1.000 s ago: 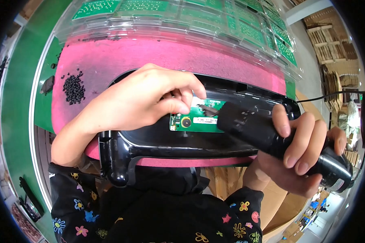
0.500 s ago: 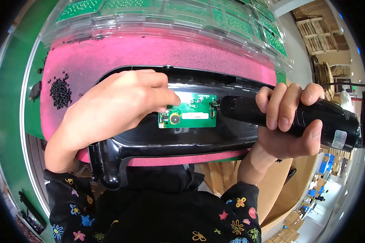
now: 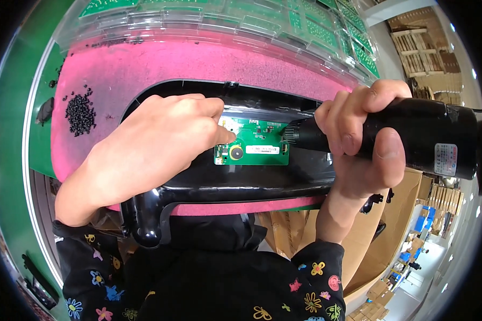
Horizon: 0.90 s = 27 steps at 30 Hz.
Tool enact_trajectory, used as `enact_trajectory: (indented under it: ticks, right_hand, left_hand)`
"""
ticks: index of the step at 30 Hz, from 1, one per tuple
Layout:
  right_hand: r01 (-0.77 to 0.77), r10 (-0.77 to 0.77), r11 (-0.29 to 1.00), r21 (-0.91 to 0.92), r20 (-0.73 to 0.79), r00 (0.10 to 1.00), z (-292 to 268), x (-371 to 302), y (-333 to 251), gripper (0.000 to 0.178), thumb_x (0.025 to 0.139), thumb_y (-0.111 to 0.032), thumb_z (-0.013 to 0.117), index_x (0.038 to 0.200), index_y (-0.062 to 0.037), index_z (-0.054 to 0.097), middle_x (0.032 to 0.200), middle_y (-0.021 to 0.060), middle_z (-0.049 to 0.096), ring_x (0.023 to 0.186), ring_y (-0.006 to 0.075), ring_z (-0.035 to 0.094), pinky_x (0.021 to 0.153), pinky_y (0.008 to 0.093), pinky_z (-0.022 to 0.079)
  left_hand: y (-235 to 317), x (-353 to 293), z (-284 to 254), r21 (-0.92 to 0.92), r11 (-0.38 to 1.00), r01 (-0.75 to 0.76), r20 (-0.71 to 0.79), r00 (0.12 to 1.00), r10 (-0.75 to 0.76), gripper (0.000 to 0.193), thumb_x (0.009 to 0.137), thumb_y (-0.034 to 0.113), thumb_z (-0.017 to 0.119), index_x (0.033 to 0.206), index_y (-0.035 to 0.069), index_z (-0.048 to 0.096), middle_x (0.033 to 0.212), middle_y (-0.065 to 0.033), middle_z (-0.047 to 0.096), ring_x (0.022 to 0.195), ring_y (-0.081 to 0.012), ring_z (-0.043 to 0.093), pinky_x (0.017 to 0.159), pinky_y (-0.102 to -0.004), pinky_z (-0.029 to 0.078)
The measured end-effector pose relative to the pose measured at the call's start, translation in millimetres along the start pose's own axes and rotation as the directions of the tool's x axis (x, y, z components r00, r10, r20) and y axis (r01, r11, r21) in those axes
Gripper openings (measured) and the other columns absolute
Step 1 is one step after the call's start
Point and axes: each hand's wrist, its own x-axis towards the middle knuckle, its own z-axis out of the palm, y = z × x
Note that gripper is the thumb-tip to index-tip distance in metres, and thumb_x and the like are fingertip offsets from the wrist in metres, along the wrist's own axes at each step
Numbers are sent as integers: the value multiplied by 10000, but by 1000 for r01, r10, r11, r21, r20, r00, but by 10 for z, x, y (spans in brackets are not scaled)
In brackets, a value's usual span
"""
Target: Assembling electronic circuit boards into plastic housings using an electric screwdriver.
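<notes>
A green circuit board [image 3: 260, 137] with a white label and a round yellow-rimmed part lies inside a long black plastic housing [image 3: 235, 182]. My right hand [image 3: 367, 134] is wrapped round a black electric screwdriver [image 3: 434, 131], held almost level. Its ribbed nose is at the board's right edge, and the bit's tip is too hard to make out there. At the board's upper left, my left hand [image 3: 177, 131] has its fingers bent together, with the index fingertip against the board. Whatever lies under those fingers is hidden.
The housing rests on a pink mat [image 3: 198, 61]. A pile of small black screws [image 3: 81, 113] sits at left, beside a dark lump [image 3: 45, 110]. Clear plastic trays [image 3: 225, 24] with green boards stand along the back. A cardboard box [image 3: 380, 241] is at lower right.
The screwdriver has swung up at its rear, and its nose has come a little left against the board's right edge. My left hand stays almost in place by the board.
</notes>
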Motion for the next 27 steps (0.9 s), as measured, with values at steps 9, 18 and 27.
enact_trajectory:
  ticks: [9, 18, 27]
  right_hand:
    - [58, -82, 960, 273, 77, 994, -224, -26, 76, 371, 892, -274, 638, 1117, -28, 475, 631, 43, 490, 519, 141, 449, 507, 294, 354]
    - [132, -210, 744, 655, 41, 977, -238, -165, -16, 325, 948, -298, 617, 1180, -119, 476, 803, 15, 553, 668, 145, 535, 744, 348, 392]
    - [176, -247, 741, 648, 20, 969, -214, -204, 33, 372, 924, -278, 685, 1200, -134, 481, 805, 2, 558, 675, 136, 533, 782, 359, 391]
  left_hand:
    - [-43, -26, 66, -81, 990, -113, -85, 991, 107, 333, 699, -54, 625, 999, 48, 727, 826, -93, 561, 812, -266, 624, 663, -384, 522]
    - [-49, 156, 112, -440, 858, -264, -209, 960, 188, 197, 802, 113, 756, 957, 18, 682, 874, -96, 644, 722, -270, 656, 599, -368, 521]
    - [-21, 194, 117, -502, 828, -250, -265, 956, 128, 308, 740, 138, 806, 987, 14, 670, 751, -73, 638, 671, -254, 657, 578, -335, 528]
